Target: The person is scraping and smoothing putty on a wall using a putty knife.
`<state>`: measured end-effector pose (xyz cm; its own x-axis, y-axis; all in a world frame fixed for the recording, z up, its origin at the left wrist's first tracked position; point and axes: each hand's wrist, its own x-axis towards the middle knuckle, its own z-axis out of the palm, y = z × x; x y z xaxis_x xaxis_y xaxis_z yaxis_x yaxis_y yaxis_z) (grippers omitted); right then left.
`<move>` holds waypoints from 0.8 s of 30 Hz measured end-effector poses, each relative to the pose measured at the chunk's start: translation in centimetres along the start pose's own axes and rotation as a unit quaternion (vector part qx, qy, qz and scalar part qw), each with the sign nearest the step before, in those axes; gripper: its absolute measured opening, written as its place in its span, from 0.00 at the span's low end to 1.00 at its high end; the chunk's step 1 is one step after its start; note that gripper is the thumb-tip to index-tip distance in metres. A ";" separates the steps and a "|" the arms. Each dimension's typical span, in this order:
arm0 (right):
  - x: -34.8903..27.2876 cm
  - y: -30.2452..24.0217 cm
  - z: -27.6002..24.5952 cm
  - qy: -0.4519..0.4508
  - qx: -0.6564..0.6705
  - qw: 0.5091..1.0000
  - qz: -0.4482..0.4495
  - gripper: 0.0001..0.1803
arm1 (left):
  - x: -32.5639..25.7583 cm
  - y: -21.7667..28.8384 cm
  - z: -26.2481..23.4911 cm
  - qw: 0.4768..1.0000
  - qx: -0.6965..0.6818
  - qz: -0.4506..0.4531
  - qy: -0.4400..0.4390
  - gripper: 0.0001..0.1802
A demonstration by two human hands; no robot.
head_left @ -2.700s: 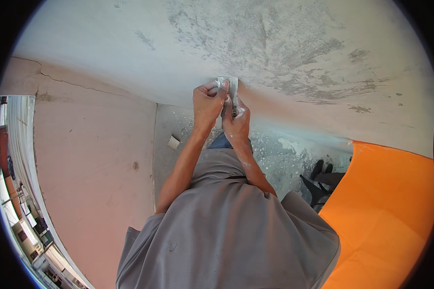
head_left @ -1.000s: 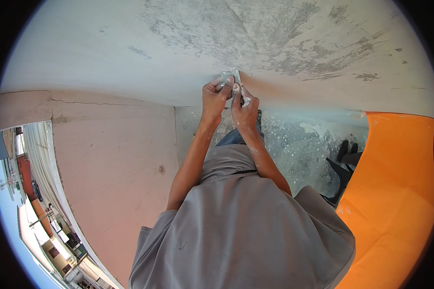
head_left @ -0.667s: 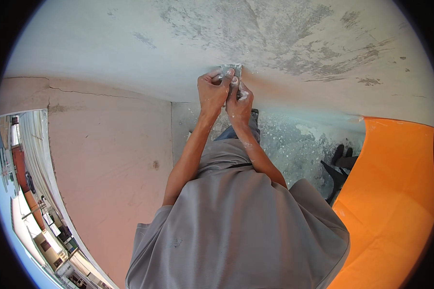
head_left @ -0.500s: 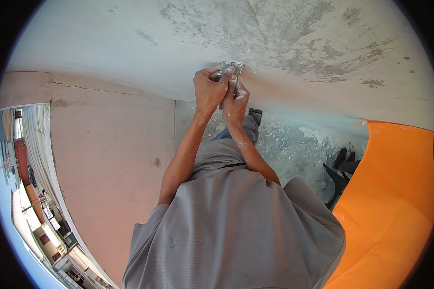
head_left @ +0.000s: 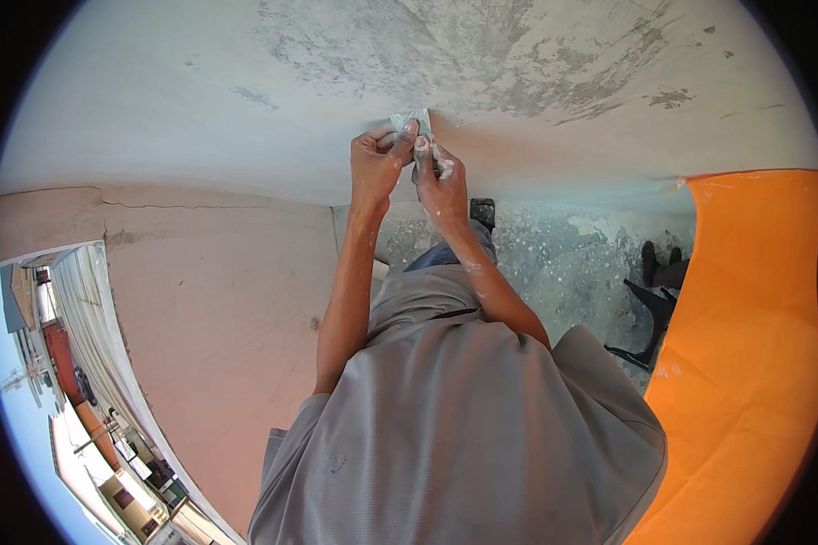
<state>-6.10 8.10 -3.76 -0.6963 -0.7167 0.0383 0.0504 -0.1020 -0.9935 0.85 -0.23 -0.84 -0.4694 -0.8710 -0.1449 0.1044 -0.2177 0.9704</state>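
Both my hands are raised to the pale wall (head_left: 200, 109), close together. Between them is a small flat-bladed putty knife (head_left: 423, 119), its pale, smeared blade against the wall. My left hand (head_left: 375, 173) pinches the blade, thumb on the near face and fingers curled at its left edge. My right hand (head_left: 443, 189) is wrapped round the lower part, which it mostly hides, with the thumb pointing up toward the blade. White filler is smeared on the right hand's fingers and spotted on its forearm.
Grey rough patches (head_left: 554, 64) mark the wall above and right. An orange sheet (head_left: 745, 318) hangs at right. Near it, a black stand-like object (head_left: 650, 318) and another person's dark shoes (head_left: 650, 263) are on the speckled floor (head_left: 563, 263). A window opening (head_left: 91, 391) lies left.
My view has tilted, so the wall's right side sits higher and its left side lower. Both hands keep their hold on the putty knife, and its visible blade face looks paler.
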 end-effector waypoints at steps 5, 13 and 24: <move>-3.3 6.2 -4.4 -0.054 -0.337 0.910 -0.236 0.17 | -2.1 -3.7 -5.5 0.999 0.026 -0.039 -0.023 0.11; -9.5 -1.1 -12.4 -0.299 0.153 0.892 0.303 0.19 | -12.8 -15.0 -22.4 0.956 0.254 -0.036 0.142 0.21; -10.5 -3.4 -14.2 -0.141 -0.315 0.937 0.060 0.15 | -23.2 -22.6 -26.6 0.954 0.273 -0.120 0.027 0.18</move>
<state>-9.12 25.76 -2.30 -0.4917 -0.8597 -0.1386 -0.3789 0.3545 -0.8548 32.70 13.14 -24.55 -0.3759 -0.8495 -0.3703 -0.4796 -0.1635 0.8621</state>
